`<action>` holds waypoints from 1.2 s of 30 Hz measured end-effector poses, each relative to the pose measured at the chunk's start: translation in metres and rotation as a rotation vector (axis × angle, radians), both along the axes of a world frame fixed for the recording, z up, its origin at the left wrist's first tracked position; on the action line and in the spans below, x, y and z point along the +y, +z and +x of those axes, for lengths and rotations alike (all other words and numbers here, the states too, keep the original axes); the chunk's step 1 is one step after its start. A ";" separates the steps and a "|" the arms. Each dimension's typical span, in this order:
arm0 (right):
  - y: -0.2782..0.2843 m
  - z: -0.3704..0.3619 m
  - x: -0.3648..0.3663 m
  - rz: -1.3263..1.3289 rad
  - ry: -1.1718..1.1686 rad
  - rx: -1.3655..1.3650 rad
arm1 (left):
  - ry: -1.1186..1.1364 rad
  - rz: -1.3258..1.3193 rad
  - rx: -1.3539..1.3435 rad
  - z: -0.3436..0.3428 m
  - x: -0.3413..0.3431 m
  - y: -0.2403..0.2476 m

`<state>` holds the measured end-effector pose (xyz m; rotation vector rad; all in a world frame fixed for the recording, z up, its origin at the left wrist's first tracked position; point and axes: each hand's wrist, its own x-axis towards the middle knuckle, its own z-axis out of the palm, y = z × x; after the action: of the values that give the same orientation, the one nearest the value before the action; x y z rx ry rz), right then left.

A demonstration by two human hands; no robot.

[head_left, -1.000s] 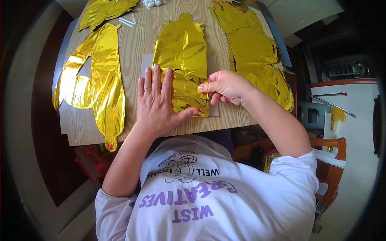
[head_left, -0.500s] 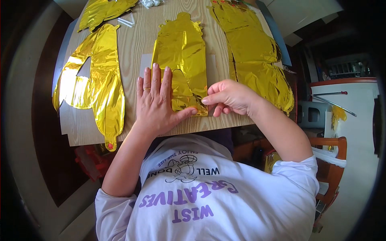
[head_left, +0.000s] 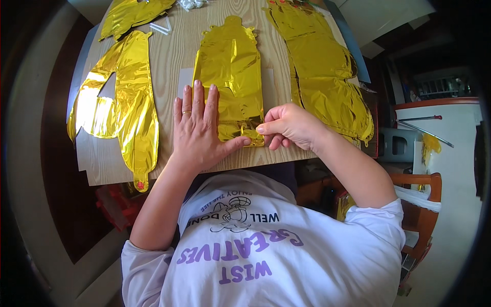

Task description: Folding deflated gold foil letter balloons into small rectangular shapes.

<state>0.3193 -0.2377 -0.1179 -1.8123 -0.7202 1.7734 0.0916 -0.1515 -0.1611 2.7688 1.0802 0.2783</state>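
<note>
A flat, uninflated gold foil balloon (head_left: 232, 66) lies in front of me at the middle of the table, over a pale sheet (head_left: 267, 84) that shows at its sides. My left hand (head_left: 197, 125) rests palm down with fingers stretched, covering the balloon's lower left part. Its thumb reaches along the near edge. At the lower right corner, my right hand (head_left: 291, 128) pinches the foil's edge between thumb and forefinger, with the other fingers curled in.
More flat gold foil balloons lie around: one at left (head_left: 135, 102), one at far left (head_left: 133, 15) and a stack at right (head_left: 325, 61). White sticks (head_left: 161, 28) and a white bundle (head_left: 192, 3) sit toward the back. A wooden chair (head_left: 429, 204) stands at right.
The foil near the right hand's fingertips now lies flatter, with its creases and reflections changed. My right hand shifts very slightly; the left stays in place.
</note>
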 end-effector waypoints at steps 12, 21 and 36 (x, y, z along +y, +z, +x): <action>-0.006 0.023 0.044 0.086 -0.159 0.025 | 0.002 -0.002 0.022 0.002 0.000 0.003; -0.007 0.032 0.055 0.115 -0.214 0.048 | 0.002 0.021 0.008 0.001 0.000 -0.001; -0.015 0.039 0.086 0.197 -0.297 -0.120 | -0.008 0.036 0.000 0.002 0.000 -0.001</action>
<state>0.3587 -0.1514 -0.1331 -1.7964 -0.6104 1.3644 0.0936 -0.1515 -0.1622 2.8041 1.0745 0.3002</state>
